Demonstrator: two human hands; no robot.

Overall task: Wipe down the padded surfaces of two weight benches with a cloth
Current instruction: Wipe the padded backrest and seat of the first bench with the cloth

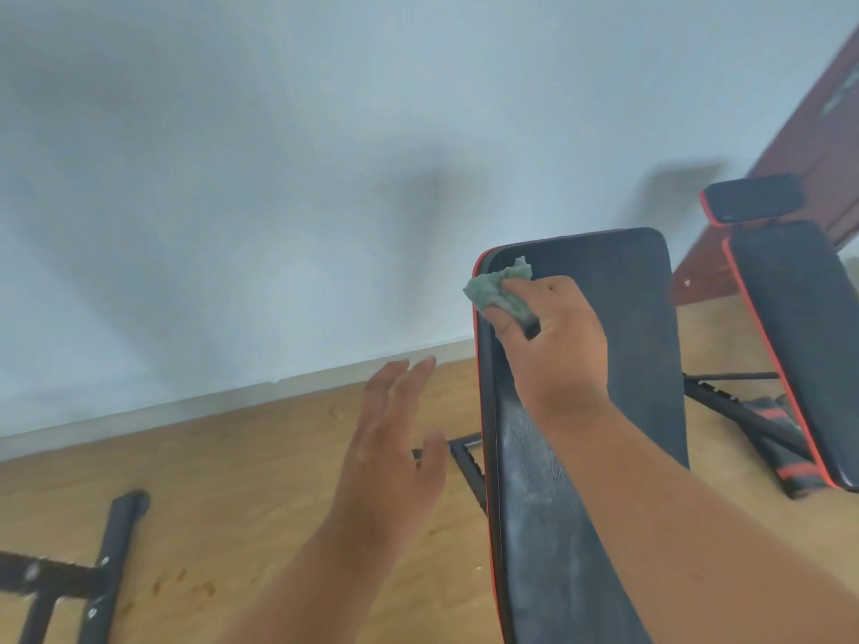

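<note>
The right hand [553,337], pinching the green cloth [499,290], wipes the near bench pad [618,318] at its top left corner, the left hand [395,453] hangs slack-fingered and empty, and next probably come strokes down the dusty lower pad.

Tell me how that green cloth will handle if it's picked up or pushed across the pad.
Probably floppy: the green cloth bunches into soft folds in the right hand. Likely light, since the fingers alone hold it. It probably drags rather than slides on the textured bench pad.
</note>
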